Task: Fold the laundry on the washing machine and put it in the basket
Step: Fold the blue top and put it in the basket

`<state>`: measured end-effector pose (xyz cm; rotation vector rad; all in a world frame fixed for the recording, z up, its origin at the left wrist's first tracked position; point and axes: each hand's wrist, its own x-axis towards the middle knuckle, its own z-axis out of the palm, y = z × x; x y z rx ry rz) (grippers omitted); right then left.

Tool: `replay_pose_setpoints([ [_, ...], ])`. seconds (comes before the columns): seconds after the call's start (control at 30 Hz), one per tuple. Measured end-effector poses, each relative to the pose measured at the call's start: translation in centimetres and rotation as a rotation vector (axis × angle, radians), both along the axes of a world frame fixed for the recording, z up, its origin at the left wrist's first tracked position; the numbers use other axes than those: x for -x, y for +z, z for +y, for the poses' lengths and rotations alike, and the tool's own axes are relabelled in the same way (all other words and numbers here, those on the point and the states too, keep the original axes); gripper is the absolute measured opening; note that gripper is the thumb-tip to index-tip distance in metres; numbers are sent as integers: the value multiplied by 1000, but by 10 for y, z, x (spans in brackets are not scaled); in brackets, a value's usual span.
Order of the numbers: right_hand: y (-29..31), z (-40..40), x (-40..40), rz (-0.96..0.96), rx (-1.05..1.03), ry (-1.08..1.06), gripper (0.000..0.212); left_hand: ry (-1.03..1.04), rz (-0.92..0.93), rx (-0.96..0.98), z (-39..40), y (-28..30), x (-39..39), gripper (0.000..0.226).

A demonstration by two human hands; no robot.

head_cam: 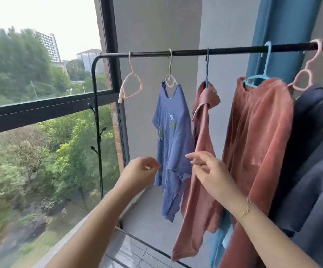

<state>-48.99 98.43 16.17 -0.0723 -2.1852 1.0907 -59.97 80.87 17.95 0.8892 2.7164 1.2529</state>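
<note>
A black clothes rail [195,52] is shown running across the upper half of the view, beside a large window [40,84]. An empty pink hanger [130,88] is hung near the rail's left end, at about 11 o'clock from the hands. Next to it, toward 12 o'clock, a blue T-shirt [173,144] is suspended from a white hanger [170,78]. A pink garment [201,171] is draped on a blue hanger [207,74] just right of the T-shirt, followed at 1 o'clock by a rust-coloured velvet garment [257,142] on a light-blue hanger [259,78], and at 3 o'clock by a dark navy garment [315,161] under a second pink hanger [303,78]. A teal curtain [284,26] is seen behind the rail.

The left hand [139,171] is raised just beside the T-shirt's left hem, its grip loosely curled with fingertips pinched together (nothing is seen held). The right hand [209,171] is extended in front of the pink garment, its grip released, fingers spread and close to the cloth; contact cannot be told. A thin bracelet [246,209] is worn on the right wrist. The laundry is thus located on the rail; the washing machine and basket lie outside the view.
</note>
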Motion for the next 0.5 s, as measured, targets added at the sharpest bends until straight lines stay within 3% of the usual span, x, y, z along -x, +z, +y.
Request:
replay_pose_setpoints([
  [0.3, 91, 85, 38, 214, -193, -83, 26, 64, 132, -240, 91, 82, 45, 24],
  [0.4, 121, 100, 63, 206, -162, -165, 24, 100, 202, -271, 117, 107, 64, 19],
  [0.5, 144, 116, 94, 181, -16, -196, 28, 74, 224, -273, 141, 124, 82, 35],
])
